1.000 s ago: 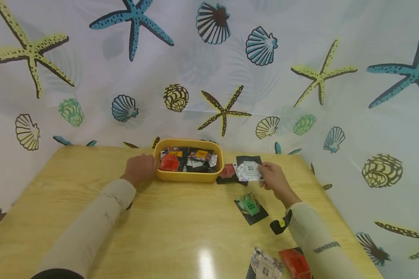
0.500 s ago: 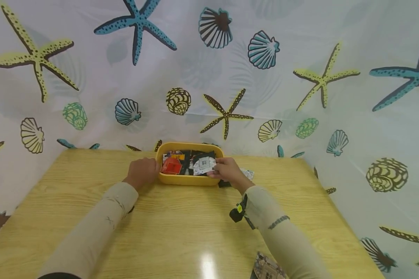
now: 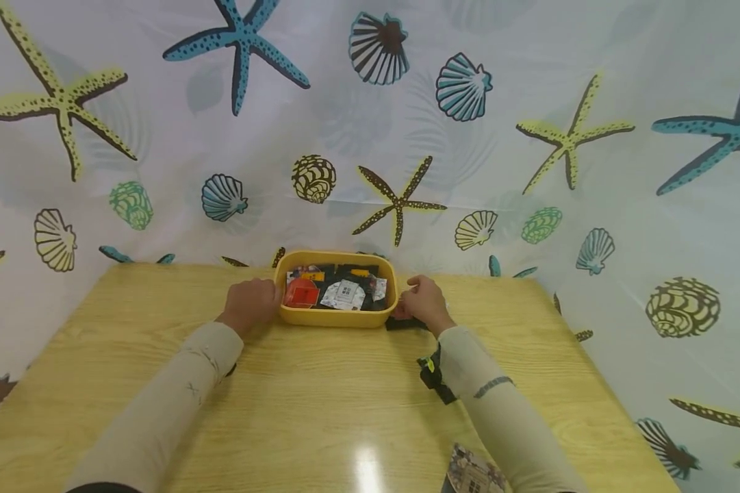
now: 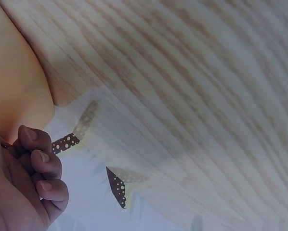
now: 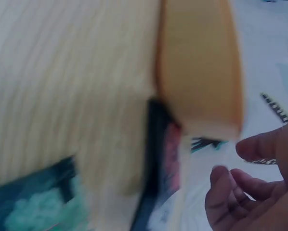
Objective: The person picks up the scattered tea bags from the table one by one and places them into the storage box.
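A yellow bin (image 3: 339, 318) stands at the back of the table with several small packets in it. On top lie a white packet (image 3: 345, 293) and a red packet (image 3: 302, 294). My left hand (image 3: 251, 305) grips the bin's left rim with curled fingers; the thumb is hidden. Just outside the right rim is my right hand (image 3: 423, 300), thumb and fingers apart and nothing between them. Below it, a black-and-red packet (image 5: 169, 156) lies beside the bin, partly covered in the head view. Another whitish packet beside it is mostly hidden.
A green-and-black packet (image 5: 43, 202) lies nearer me, largely under the right wrist in the head view. At the front edge is a brownish patterned packet (image 3: 474, 472). A cloth (image 3: 320, 137) printed with starfish and shells hangs behind the wooden table (image 3: 296, 397).
My right hand carried the white packet from the right into the bin and let go of it. It then moved back right, past the rim. The left hand has stayed at the bin.
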Motion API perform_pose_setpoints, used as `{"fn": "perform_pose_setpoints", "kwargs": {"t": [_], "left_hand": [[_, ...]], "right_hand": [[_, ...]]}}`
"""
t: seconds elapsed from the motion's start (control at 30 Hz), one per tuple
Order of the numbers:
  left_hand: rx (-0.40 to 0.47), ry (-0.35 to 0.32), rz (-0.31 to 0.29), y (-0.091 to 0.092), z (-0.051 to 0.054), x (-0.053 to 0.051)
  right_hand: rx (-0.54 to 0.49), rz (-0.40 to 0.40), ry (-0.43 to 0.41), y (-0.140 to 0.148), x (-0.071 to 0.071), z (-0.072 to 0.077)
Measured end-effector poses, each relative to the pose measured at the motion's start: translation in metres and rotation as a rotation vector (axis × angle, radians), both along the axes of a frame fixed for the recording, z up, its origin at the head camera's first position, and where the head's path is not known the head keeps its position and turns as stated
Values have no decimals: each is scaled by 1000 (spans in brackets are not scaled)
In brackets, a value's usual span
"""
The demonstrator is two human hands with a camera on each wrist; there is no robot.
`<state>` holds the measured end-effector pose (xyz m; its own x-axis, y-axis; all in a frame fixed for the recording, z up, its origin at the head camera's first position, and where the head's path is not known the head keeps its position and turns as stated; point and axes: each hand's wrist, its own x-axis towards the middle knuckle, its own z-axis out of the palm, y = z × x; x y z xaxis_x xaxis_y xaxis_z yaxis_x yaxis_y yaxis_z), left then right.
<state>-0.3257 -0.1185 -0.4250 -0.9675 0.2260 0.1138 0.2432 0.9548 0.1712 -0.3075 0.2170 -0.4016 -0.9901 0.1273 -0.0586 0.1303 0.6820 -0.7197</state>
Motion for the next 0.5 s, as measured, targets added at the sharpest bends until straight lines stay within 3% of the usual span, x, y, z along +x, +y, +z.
{"fn": "perform_pose_setpoints", "kwargs": {"t": [0.1,0.2,0.3,0.5], "left_hand": [[-11,-7,3,0,-1,0],[-19,1,5,1,-2,0],[-25,8,2,0,-2,0],[-25,3,1,0,0,0]], "right_hand": [[179,-4,-2,9,3,-13],[292,-15,15,12,7,-23],[360,-31,13,13,9,-28],[400,-60,-53,10,7,-32]]}}
